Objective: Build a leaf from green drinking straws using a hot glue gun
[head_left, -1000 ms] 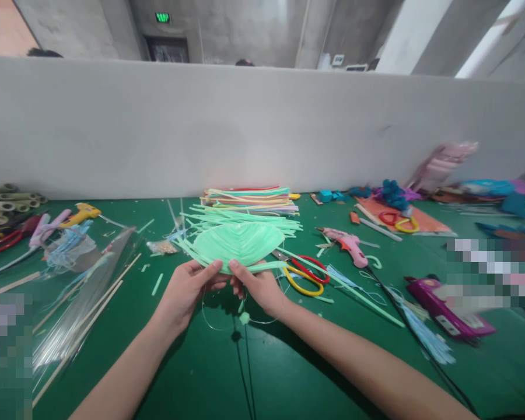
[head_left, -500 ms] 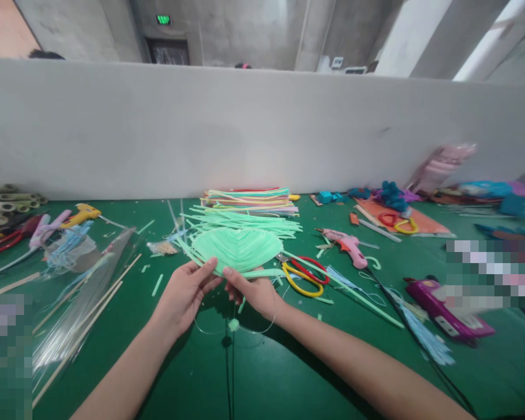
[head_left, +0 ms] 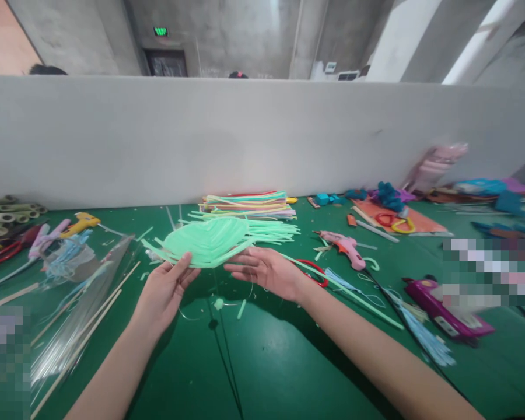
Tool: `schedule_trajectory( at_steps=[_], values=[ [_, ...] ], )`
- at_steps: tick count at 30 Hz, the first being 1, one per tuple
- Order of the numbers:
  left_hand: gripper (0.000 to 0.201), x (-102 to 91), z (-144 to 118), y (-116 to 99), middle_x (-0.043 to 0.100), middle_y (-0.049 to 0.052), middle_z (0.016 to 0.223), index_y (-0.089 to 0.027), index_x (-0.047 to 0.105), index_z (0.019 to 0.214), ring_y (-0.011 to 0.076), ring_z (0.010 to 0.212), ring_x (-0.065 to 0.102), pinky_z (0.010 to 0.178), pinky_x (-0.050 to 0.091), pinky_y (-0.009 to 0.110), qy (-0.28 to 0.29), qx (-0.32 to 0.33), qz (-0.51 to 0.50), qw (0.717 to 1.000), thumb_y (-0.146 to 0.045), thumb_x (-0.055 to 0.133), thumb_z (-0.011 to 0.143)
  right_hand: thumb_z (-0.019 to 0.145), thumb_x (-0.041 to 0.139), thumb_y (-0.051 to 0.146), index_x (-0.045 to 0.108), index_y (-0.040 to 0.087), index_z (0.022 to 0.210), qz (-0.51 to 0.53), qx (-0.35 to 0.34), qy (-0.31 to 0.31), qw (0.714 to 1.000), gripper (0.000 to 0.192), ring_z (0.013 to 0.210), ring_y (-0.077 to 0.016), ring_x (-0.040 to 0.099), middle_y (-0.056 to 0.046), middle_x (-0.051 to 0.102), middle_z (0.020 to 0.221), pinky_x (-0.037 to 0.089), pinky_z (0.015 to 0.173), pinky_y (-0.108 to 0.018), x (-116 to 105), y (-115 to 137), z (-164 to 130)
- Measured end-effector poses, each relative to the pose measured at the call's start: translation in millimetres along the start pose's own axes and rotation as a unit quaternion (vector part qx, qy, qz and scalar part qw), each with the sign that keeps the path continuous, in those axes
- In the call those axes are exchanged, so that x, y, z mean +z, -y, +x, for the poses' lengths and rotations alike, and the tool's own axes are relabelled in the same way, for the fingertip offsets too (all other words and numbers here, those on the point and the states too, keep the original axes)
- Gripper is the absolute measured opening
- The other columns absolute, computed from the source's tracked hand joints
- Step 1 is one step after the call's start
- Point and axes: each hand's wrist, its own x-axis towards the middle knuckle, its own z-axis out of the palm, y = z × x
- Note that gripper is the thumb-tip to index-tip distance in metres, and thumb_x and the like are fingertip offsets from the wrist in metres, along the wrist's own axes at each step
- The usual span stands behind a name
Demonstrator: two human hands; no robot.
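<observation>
- Head view: the left hand (head_left: pixel 164 290) pinches the near edge of a light green woven leaf (head_left: pixel 207 240), thumb on top, holding it up above the green table (head_left: pixel 266 361).
- The right hand (head_left: pixel 269 269) lies open, fingers spread flat, just right of the leaf; whether it touches the leaf I cannot tell.
- Beyond the leaf sits a stack of coloured strips (head_left: pixel 247 203).
- Right of the right hand lie red scissors (head_left: pixel 315 269) and a pink glue gun (head_left: pixel 343 246).
- Left of the left hand are clear plastic sheets (head_left: pixel 79 303).

right hand (head_left: pixel 269 269) released, leaf (head_left: pixel 207 240) shifted left (tilted)
</observation>
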Motion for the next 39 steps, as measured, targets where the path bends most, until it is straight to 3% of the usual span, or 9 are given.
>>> schedule_trajectory(
  at_steps=[5,12,19,23,28,34,39],
  values=[
    [0.007,5.1,-6.1,2.0,0.076,0.004,0.08,-0.009,0.072,0.081,0.0092,0.068,0.071,0.066,0.062,0.017,0.005,-0.003,0.017,1.0,-0.005,0.067,0.084,0.07,0.083,0.038,0.07,0.013,0.088,-0.05,-0.062,-0.113,0.99,0.034,0.082,-0.0166,0.073,-0.006,0.076,0.086,0.058,0.079,-0.028,8.3,-13.1,5.6],
    [0.011,9.0,-9.7,5.2,0.076,0.003,0.078,-0.011,0.071,0.074,0.009,0.069,0.071,0.068,0.062,0.016,-0.004,0.007,0.006,1.0,-0.006,0.068,0.084,0.058,0.09,0.032,0.062,0.015,0.073,0.018,-0.049,-0.205,0.977,0.037,0.067,-0.0126,0.07,-0.001,0.071,0.069,0.055,0.061,-0.021,17.8,-17.5,8.4],
    [0.013,9.6,-7.6,8.6,0.077,0.006,0.086,-0.009,0.072,0.084,0.0103,0.07,0.073,0.067,0.063,0.019,-0.006,0.001,-0.006,1.0,-0.005,0.061,0.088,0.055,0.092,0.029,0.067,0.014,0.079,0.056,-0.027,-0.192,0.979,0.038,0.069,-0.0105,0.069,-0.002,0.073,0.078,0.056,0.065,-0.019,15.8,-24.9,14.3],
    [0.015,12.0,-8.5,9.5,0.076,0.005,0.08,-0.008,0.071,0.077,0.0097,0.066,0.072,0.066,0.063,0.018,-0.012,-0.001,-0.011,1.0,-0.002,0.061,0.087,0.057,0.091,0.029,0.063,0.016,0.077,0.062,-0.054,-0.198,0.977,0.037,0.063,-0.0097,0.067,0.001,0.072,0.072,0.053,0.058,-0.018,14.5,-25.5,14.7],
    [0.019,14.1,-10.4,9.5,0.073,0.003,0.072,-0.008,0.069,0.07,0.0076,0.063,0.07,0.068,0.063,0.017,-0.016,-0.004,-0.02,1.0,-0.001,0.062,0.086,0.057,0.091,0.028,0.06,0.019,0.077,0.095,-0.094,-0.206,0.969,0.038,0.067,-0.0075,0.066,0.005,0.071,0.076,0.055,0.066,-0.019,13.7,-20.3,14.6],
    [0.023,14.3,-10.4,7.7,0.069,0.001,0.063,-0.007,0.067,0.066,0.007,0.059,0.069,0.067,0.063,0.017,-0.021,-0.013,-0.02,0.999,0.0,0.061,0.087,0.058,0.09,0.024,0.059,0.016,0.071,0.108,-0.092,-0.192,0.971,0.035,0.058,-0.0049,0.06,0.006,0.066,0.065,0.054,0.061,-0.017,11.2,-16.5,15.7],
    [0.025,16.3,-11.9,8.6,0.068,0.002,0.062,-0.007,0.066,0.064,0.008,0.058,0.069,0.066,0.063,0.017,-0.021,-0.024,-0.017,0.999,0.0,0.06,0.087,0.058,0.09,0.023,0.06,0.018,0.078,0.11,-0.099,-0.199,0.969,0.037,0.056,-0.0043,0.06,0.008,0.067,0.067,0.05,0.054,-0.015,8.0,-17.1,17.0]
  ],
)
